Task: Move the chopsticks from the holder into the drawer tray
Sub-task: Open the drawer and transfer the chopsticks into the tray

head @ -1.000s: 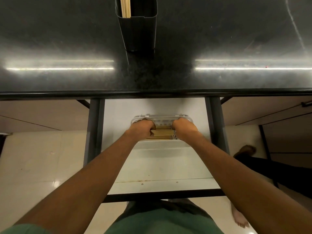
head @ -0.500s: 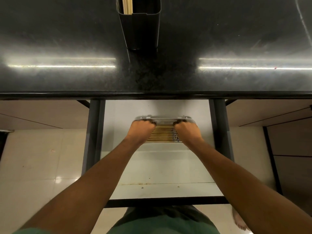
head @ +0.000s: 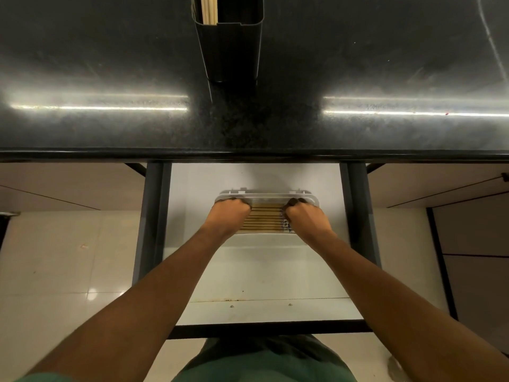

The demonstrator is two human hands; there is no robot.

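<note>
A white plastic tray (head: 265, 194) lies in the open drawer (head: 259, 271) under the black countertop (head: 110, 64). Several wooden chopsticks (head: 263, 217) lie side by side across the tray. My left hand (head: 230, 215) grips their left ends with curled fingers. My right hand (head: 305, 216) grips their right ends the same way, and both hands hide the chopstick tips. A dark rectangular holder (head: 231, 45) stands at the back of the countertop with a few pale chopsticks (head: 209, 9) in its left side.
Dark metal rails (head: 153, 216) run along both sides of the drawer, and its dark front edge (head: 264, 328) is close to my body. Pale floor tiles (head: 68, 257) lie to the left, and a dark cabinet front (head: 473, 257) stands at the right.
Both hands stay on the chopstick ends in the tray and have shifted a little toward its far rim. The chopsticks now lie in a flatter row. The foot at right has left view.
</note>
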